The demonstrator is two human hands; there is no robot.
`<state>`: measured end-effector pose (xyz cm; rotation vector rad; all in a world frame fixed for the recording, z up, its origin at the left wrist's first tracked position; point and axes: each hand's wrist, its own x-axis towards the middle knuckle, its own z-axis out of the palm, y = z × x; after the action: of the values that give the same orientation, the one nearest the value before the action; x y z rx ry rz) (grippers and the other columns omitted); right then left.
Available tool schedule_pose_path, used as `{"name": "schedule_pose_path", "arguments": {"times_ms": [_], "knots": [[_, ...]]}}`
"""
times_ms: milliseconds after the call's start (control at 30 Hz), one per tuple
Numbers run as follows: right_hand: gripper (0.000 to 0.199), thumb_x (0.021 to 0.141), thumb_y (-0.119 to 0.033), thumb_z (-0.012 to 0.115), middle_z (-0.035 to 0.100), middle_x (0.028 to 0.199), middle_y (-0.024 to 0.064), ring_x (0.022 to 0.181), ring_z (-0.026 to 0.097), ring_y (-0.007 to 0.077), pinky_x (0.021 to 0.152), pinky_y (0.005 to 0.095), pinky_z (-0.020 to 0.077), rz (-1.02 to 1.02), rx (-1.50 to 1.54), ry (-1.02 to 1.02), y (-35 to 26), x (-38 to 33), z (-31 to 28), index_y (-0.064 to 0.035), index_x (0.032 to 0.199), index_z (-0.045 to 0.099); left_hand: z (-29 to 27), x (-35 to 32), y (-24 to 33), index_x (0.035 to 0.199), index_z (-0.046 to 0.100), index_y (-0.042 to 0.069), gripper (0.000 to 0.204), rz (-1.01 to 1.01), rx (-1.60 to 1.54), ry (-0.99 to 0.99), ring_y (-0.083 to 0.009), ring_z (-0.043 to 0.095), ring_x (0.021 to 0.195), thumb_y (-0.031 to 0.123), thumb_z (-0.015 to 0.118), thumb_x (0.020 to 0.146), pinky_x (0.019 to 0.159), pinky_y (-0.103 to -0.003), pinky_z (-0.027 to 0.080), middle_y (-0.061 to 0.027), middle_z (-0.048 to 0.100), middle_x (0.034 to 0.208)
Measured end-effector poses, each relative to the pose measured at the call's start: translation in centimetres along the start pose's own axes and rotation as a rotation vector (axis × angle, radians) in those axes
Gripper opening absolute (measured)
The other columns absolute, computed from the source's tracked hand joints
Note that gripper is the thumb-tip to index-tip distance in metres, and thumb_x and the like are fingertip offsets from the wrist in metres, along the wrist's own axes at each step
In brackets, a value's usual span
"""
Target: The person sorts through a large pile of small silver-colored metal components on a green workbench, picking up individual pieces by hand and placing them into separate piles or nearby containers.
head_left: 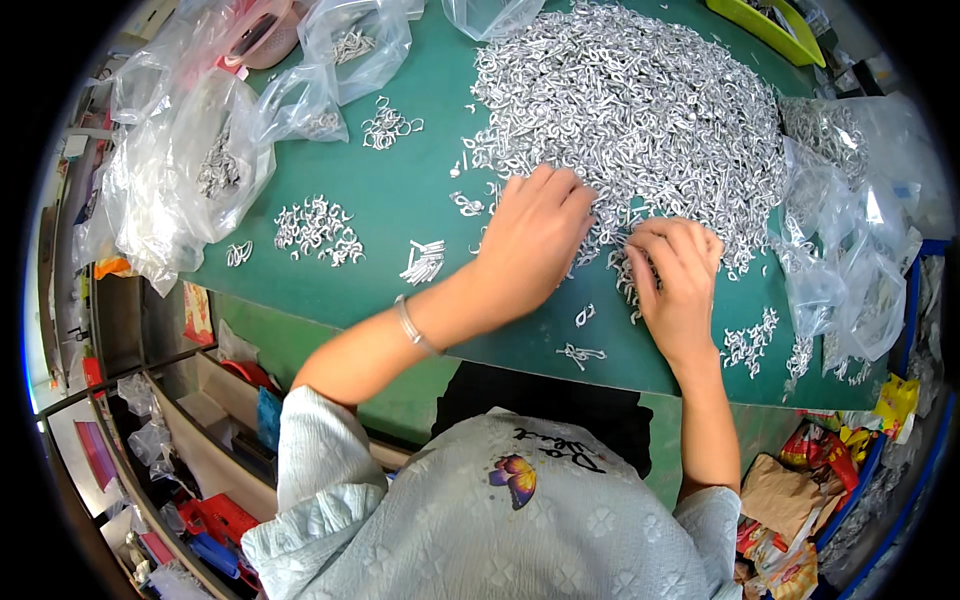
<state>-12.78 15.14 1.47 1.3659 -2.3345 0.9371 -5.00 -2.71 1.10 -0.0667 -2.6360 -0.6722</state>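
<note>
Pale shirt fabric, printed with a butterfly, lies nearest the camera. Beyond it, a broad heap of small silvery pieces covers the far middle and right of a green table. They look glossy and bright, mostly curved like hooks or open loops (a few are straight), with dark gaps between them. Similar pieces sit apart in little groups: straight rods near the left forearm, a mound of curved ones farther left, and a loose scatter right of the other wrist.

Both hands work at the heap's near edge. The left hand has its fingers bent down onto the pieces; the right hand is curled, thumb toward the left. Their undersides are hidden, so I cannot tell whether either grips anything. Single pieces blur together deep in the heap, and wrinkled clear bags partly veil more metal.
</note>
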Motion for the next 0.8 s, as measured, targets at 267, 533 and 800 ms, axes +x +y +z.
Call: {"name": "schedule_pose_path", "arguments": {"times_ms": [267,533,800], "knots": [[0.008,0.081,-0.004,0.072,0.066,0.086,0.0046,0.079,0.056,0.0233,0.074,0.035,0.038,0.138,0.19,-0.18,-1.7,-3.9,-2.1,-0.0055,0.086,0.067,2.2,1.5,-0.9,0.099,0.064,0.006,0.016,-0.004,0.07,-0.105,-0.0272,0.054,0.092,0.012,0.07,0.085,0.077,-0.039,0.039,-0.007,0.059,0.095],[0.021,0.083,-0.004,0.071,0.066,0.104,0.0159,0.097,0.061,0.0341,0.091,0.0416,0.0459,0.376,0.214,-0.061,2.0,-2.0,-3.4,0.0008,0.102,0.067,0.1,-4.1,4.2,0.111,0.061,0.002,0.03,0.102,-0.356,-0.334,-0.0322,0.056,0.106,0.013,0.071,0.084,0.091,-0.041,0.043,-0.0141,0.059,0.111],[0.061,0.092,-0.034,0.065,0.029,0.151,0.0307,0.137,0.032,0.0484,0.112,0.057,0.0234,0.384,-0.284,-0.116,5.5,0.4,1.4,-0.0004,0.14,0.046,1.5,-8.9,4.1,0.116,0.061,-0.001,0.039,0.307,-0.309,-0.362,-0.0337,0.05,0.12,0.012,0.071,0.08,0.099,-0.046,0.04,-0.0157,0.054,0.124]]}}
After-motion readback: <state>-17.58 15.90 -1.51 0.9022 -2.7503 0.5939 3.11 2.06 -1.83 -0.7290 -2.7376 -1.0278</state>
